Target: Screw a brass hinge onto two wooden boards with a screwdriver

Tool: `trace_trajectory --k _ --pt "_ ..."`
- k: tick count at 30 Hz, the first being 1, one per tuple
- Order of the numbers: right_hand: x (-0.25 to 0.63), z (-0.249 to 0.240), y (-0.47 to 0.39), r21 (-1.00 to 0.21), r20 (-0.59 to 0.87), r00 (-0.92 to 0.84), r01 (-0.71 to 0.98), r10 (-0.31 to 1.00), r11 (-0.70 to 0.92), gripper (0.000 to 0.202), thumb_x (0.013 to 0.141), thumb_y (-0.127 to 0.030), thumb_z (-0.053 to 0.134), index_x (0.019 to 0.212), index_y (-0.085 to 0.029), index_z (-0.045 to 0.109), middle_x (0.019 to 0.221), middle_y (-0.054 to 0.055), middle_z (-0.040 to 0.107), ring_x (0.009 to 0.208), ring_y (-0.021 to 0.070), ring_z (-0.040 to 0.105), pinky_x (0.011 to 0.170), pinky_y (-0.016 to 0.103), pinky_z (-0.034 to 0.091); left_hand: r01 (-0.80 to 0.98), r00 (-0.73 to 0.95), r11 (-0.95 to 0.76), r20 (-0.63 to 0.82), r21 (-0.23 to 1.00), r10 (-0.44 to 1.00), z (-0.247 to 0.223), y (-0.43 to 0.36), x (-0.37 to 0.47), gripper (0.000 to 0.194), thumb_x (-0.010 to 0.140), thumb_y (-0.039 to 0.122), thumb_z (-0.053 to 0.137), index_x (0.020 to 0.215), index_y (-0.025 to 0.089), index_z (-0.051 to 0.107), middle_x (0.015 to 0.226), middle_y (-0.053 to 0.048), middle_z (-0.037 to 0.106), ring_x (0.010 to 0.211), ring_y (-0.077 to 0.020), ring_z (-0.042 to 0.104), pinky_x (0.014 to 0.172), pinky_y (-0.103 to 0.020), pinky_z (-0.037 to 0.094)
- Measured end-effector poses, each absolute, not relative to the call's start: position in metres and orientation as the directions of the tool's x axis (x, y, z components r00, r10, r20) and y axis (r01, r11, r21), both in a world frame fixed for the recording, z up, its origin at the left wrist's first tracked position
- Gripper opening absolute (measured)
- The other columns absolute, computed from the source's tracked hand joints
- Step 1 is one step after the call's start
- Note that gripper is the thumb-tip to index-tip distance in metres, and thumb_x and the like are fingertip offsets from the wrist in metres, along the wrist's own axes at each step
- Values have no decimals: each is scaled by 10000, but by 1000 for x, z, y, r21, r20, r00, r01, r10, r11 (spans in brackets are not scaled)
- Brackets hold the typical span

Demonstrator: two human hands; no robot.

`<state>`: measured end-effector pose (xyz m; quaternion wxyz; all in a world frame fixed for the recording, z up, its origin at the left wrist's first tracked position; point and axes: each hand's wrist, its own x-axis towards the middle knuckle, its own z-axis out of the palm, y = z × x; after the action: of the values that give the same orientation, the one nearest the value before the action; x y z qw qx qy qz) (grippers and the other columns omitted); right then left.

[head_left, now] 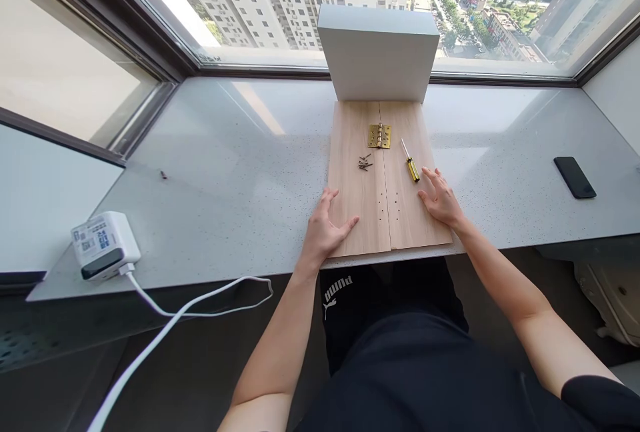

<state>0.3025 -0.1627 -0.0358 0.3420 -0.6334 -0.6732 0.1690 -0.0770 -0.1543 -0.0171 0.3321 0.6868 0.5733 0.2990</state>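
Two light wooden boards lie side by side on the ledge, the left board (353, 132) and the right board (410, 219) meeting along a narrow seam. My left hand (324, 229) rests on the left board's outer edge, thumb and fingers apart. On the right board's outer edge lies my right hand (441, 199), its fingers spread. A brass hinge (379, 136) sits unfolded across the seam near the far end. Several screws (365, 163) are heaped on the left board. Close to my right fingertips is a screwdriver (412, 168) with a yellow-and-black handle. Small dark holes flank the seam nearer me.
A white box (379, 59) stands behind the boards against the window. On the speckled ledge (225, 185), a white power adapter (105, 245) with a white cable (175, 319) sits far left. A black phone (575, 177) lies at the right. The ledge's front edge is close to my body.
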Motion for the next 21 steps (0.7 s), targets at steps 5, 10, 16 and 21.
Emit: trace_trajectory --k 5,10,16,21 --pt "288 -37 -164 -666 266 6 724 964 179 530 1169 -496 822 1627 -249 722 1721 158 679 1518 360 713 1276 641 638 598 156 -120 32 793 987 -20 -157 -92 886 991 524 953 1759 272 591 1979 -191 434 1843 -474 433 1539 -706 395" --pt "270 -42 -162 -675 307 -26 698 951 237 534 1167 -491 827 1623 -236 719 1696 157 694 1494 356 728 1258 633 648 614 143 -117 36 781 989 -24 -155 -111 909 976 504 955 1753 198 596 1967 -218 447 1830 -470 459 1515 -695 433" --pt "242 -49 -157 -679 346 -64 671 936 296 525 1169 -494 824 1615 -236 724 1685 155 701 1485 353 733 1251 629 653 659 122 -130 65 741 990 -28 -154 -141 893 962 507 969 1729 220 613 1935 -217 501 1800 -485 507 1491 -694 476" --pt "217 -53 -152 -678 367 -86 656 926 330 521 1170 -492 823 1612 -233 725 1677 155 707 1479 351 737 1247 627 657 690 123 -149 87 709 989 -29 -151 -162 870 956 506 941 1710 211 622 1897 -222 552 1774 -489 544 1477 -692 499"
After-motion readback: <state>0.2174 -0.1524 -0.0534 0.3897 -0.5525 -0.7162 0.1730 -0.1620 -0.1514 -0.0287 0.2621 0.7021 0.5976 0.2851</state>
